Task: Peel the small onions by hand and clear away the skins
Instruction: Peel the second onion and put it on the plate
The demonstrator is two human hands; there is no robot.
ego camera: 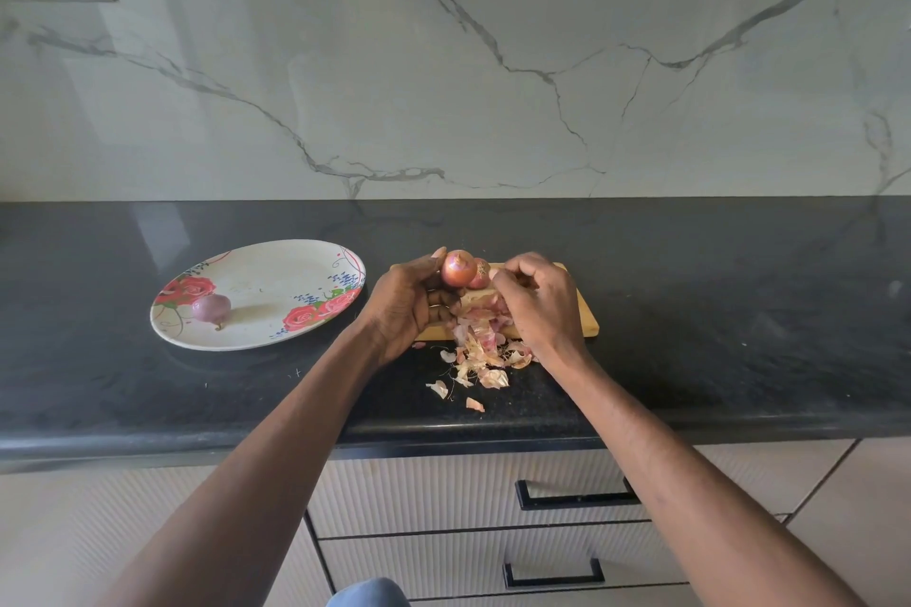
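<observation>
Peeling in progress: one onion in hand, one done, skins not yet cleared.

We see the left hand (411, 306) curled round a small unpeeled onion (458, 268), held up over the wooden chopping board (584, 315), while the right hand (540, 303) has its fingers bent in beside it, apparently picking at skin, though we cannot tell exactly what they pinch. A second onion (480, 275) sits just behind the held one. One purplish peeled onion (211, 308) lies on the rose-patterned plate (266, 271) to the left. Loose skins (485, 360) spill from the board onto the dark counter (690, 286). We judge the next move needs a firm fingernail grip at the onion's tip to strip its dry layer. We find no brand, label or readable writing anywhere.
</observation>
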